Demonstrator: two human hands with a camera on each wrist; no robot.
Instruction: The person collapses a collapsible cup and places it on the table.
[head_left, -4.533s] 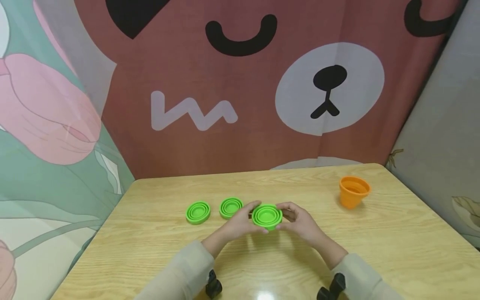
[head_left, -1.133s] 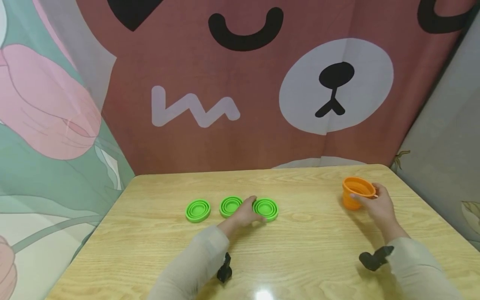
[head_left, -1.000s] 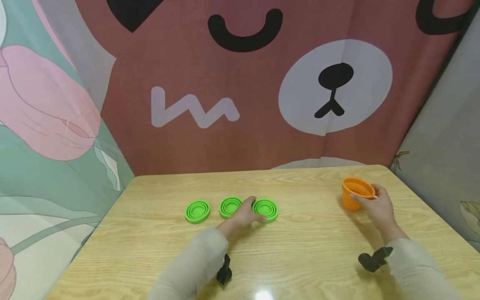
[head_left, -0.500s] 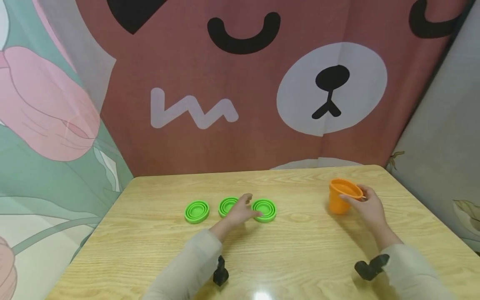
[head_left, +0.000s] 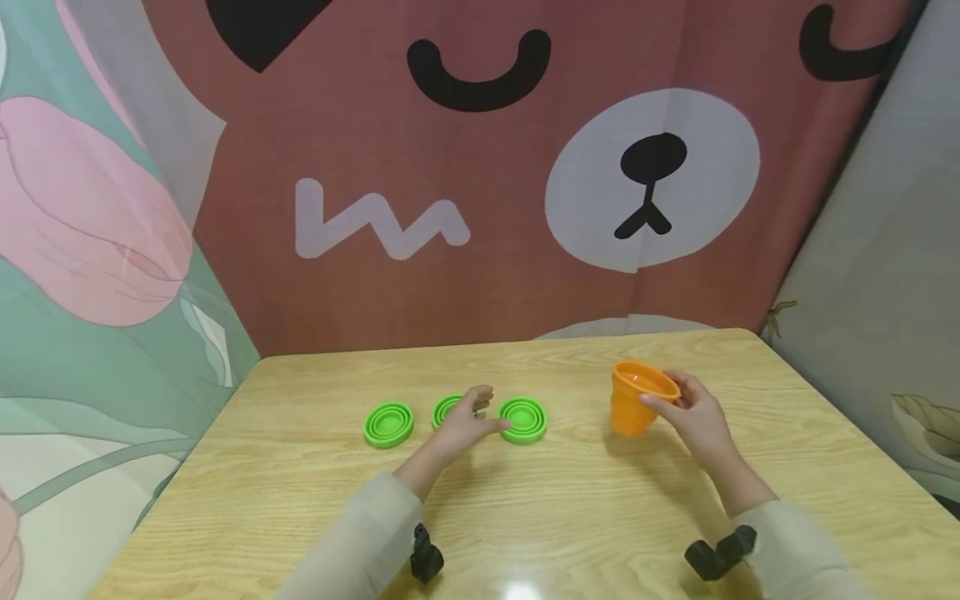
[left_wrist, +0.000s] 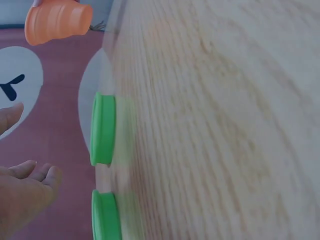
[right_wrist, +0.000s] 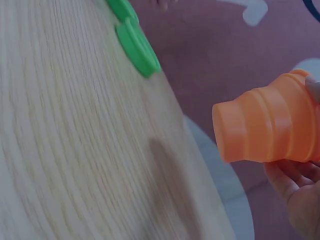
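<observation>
An orange collapsible cup (head_left: 633, 408), expanded with stepped walls, is held by its rim in my right hand (head_left: 693, 417). The right wrist view shows the cup (right_wrist: 265, 122) raised off the table, thumb on one side and fingers on the other. My left hand (head_left: 459, 425) hovers with fingers apart and nothing in it. Three flattened green collapsible cups sit in a row: the left one (head_left: 388, 425), the middle one (head_left: 444, 410) partly hidden behind my left hand, and the right one (head_left: 522, 419) just beyond my thumb tip.
The wooden table (head_left: 570, 533) has its far edge against a curtain (head_left: 510, 292) printed with a bear. Patterned cloth hangs at the left and right sides. A black wrist mount (head_left: 426, 554) is on my left arm, another (head_left: 720, 554) on my right.
My right hand took hold of the orange cup, lifted it and brought it left toward the middle. My left hand let go of the right green cup and drew back slightly left.
</observation>
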